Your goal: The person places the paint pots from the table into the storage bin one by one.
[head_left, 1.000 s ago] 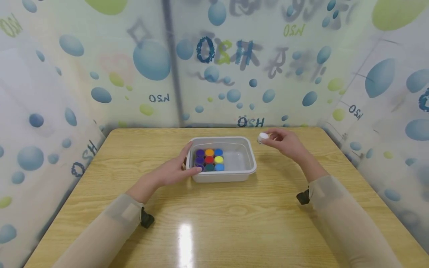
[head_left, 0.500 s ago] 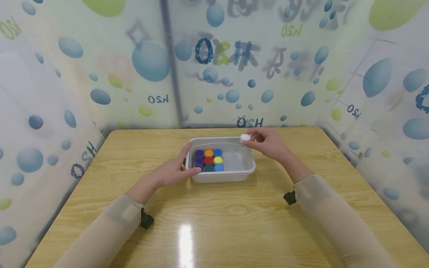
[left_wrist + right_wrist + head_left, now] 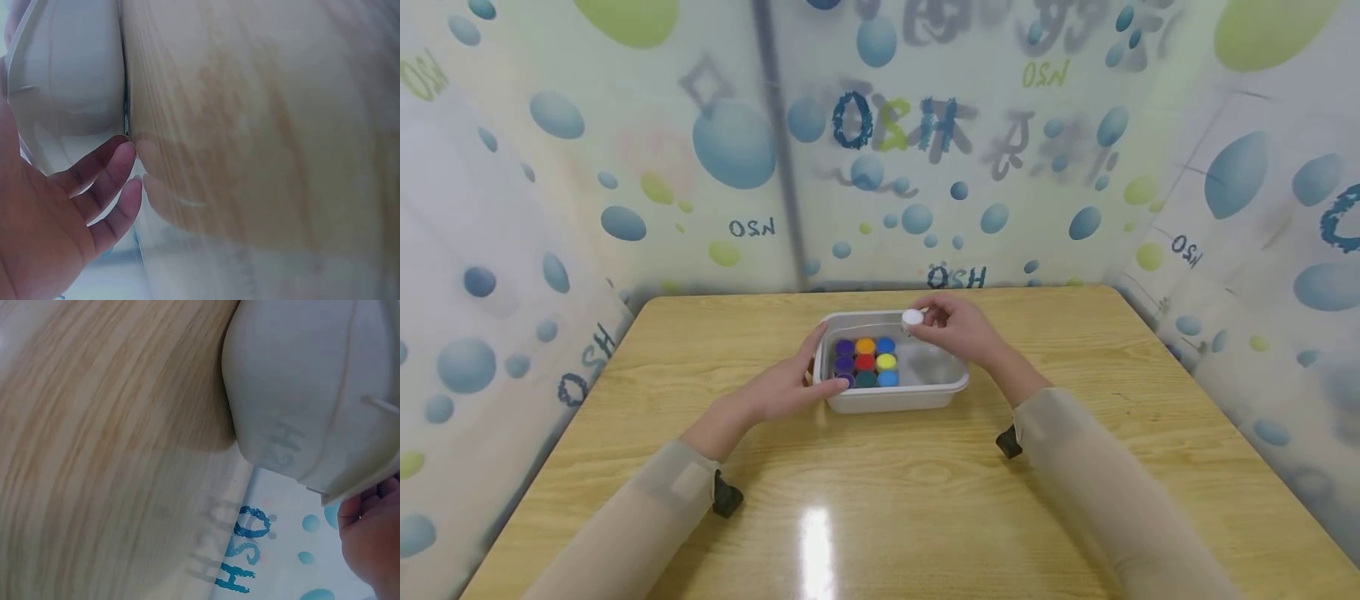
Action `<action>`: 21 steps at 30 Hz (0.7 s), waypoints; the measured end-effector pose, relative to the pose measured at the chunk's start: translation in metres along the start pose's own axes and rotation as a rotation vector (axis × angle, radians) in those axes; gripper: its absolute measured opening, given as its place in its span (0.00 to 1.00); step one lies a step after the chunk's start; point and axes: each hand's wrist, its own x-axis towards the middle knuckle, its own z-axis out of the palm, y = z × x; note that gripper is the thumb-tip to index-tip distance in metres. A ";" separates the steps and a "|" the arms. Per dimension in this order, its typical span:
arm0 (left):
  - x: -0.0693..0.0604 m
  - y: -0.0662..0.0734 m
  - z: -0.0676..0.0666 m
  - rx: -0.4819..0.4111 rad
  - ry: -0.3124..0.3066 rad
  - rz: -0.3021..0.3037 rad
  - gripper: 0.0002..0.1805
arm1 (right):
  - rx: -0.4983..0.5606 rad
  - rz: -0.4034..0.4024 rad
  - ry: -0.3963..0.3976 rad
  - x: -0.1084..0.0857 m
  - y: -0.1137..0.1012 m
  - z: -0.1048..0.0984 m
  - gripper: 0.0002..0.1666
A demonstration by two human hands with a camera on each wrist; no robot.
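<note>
A white rectangular tub [image 3: 891, 402] stands on the wooden table. Rows of small round pots fill its left part, with purple, orange, red [image 3: 865, 362], yellow [image 3: 887, 362], dark green and blue tops. My left hand [image 3: 790, 385] holds the tub's left end, thumb over the front rim and fingers along the outer side; its fingertips show beside the wall in the left wrist view. My right hand [image 3: 958, 329] pinches a small round jar with a white lid [image 3: 912, 318] above the tub's inside, right of the pots. In the right wrist view the rim hides that jar.
Walls printed with blue and green drops [image 3: 733, 146] enclose the table [image 3: 880, 483] at the back and both sides. The bare right part of the tub's floor [image 3: 917, 362] shows beneath my right hand.
My right hand has carried the white-lidded jar left, from beyond the tub's right end to over its inside. My left hand stays on the tub; the view has shifted slightly.
</note>
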 end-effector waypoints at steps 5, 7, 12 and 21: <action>0.001 -0.001 0.000 0.000 -0.002 -0.010 0.62 | -0.004 0.007 0.004 0.003 0.004 0.009 0.20; 0.001 0.001 0.000 0.000 -0.003 -0.010 0.62 | -0.031 -0.001 0.004 0.003 0.007 0.012 0.19; 0.000 0.003 -0.002 0.004 -0.001 0.003 0.62 | -0.144 -0.029 -0.011 0.003 0.006 0.016 0.19; 0.000 -0.001 -0.001 -0.005 -0.012 0.011 0.62 | -0.471 -0.028 -0.100 0.006 0.002 0.019 0.20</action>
